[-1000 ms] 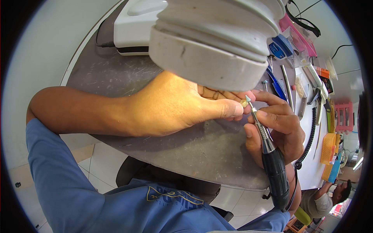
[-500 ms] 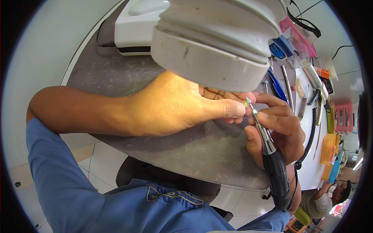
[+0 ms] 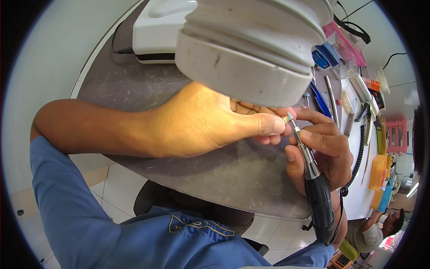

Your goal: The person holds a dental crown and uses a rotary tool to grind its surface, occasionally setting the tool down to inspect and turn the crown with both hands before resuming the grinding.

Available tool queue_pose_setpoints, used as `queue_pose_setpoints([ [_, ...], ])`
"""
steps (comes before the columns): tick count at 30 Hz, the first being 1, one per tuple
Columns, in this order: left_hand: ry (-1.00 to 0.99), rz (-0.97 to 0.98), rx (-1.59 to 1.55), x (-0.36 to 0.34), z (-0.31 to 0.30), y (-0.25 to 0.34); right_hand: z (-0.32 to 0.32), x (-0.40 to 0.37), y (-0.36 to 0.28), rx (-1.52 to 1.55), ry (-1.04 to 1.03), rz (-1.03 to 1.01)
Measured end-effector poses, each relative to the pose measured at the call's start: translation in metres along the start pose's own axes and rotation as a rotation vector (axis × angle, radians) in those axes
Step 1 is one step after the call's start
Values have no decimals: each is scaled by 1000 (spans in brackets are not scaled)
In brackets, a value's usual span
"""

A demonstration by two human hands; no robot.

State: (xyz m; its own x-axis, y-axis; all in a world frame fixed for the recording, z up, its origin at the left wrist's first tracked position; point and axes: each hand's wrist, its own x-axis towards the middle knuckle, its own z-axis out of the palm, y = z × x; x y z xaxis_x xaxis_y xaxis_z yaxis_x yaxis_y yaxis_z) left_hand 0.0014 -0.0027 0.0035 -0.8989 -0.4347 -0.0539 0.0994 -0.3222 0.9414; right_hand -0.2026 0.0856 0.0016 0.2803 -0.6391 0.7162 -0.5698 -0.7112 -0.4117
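Note:
Beneath the grey hood, my left hand (image 3: 210, 123) pinches a small tooth-coloured piece (image 3: 285, 119), resembling a dental crown, between thumb and fingertips. Fingers cover most of it. My right hand (image 3: 330, 145) grips a rotary handpiece (image 3: 320, 201) like a pen; it has a black body and a silver front. A pale green pointed grinding tip (image 3: 290, 116) at its end meets the edge of the piece, as far as I can see. The fingertips of both hands are close together there.
A large grey ribbed hood (image 3: 242, 67) hangs low over my hands. Behind it stands a white device (image 3: 154, 36). To the right are a blue pen-like tool (image 3: 321, 104), a coiled black cord (image 3: 356, 157), a yellow basket (image 3: 379, 172) and a seated person (image 3: 371, 233).
The handpiece and my right hand have shifted slightly right. The grinding tip has moved from over the piece to its right edge. My left hand is nearly still.

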Motion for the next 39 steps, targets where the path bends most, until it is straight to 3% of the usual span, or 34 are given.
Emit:
queue_pose_setpoints([
  [39,6,16,70,1,-2,1,-2,0,2,24,9,-5],
])
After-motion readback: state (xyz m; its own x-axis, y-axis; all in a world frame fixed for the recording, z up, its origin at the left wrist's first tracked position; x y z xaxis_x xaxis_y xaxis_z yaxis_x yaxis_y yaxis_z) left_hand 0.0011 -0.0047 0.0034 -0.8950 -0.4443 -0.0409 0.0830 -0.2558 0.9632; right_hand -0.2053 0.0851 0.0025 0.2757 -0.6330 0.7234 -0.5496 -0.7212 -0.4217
